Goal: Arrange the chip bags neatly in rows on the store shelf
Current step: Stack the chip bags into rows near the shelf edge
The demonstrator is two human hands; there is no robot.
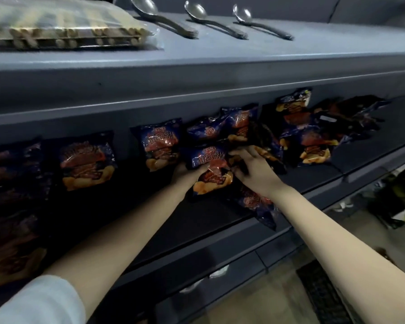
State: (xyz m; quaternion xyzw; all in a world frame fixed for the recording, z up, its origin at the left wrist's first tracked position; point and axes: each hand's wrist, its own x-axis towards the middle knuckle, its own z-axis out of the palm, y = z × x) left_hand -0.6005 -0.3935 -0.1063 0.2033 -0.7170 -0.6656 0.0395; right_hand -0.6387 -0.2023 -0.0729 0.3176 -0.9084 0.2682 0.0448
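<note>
Two hands (pixel 183 174) (pixel 255 172), one chip bag (pixel 212 170)

Two hands hold one chip bag (pixel 211 169) at the front of a dark shelf (pixel 197 220).
L hand (pixel 181 173) is under the bag's left side, mostly hidden; R hand (pixel 255 170) grips its right edge w/ curled fingers. To the left, 2 bags (pixel 87 160) (pixel 160 143) lie flat, side by side but apart. Behind & to the right, a messy pile of bags (pixel 311 146) lies on top of each other. One more bag (pixel 258 203) lies under the R wrist, at the shelf edge. On the top shelf (pixel 220 54): 3 spoons (pixel 204 17) in a row & a clear pack (pixel 63 24), blurry.
</note>
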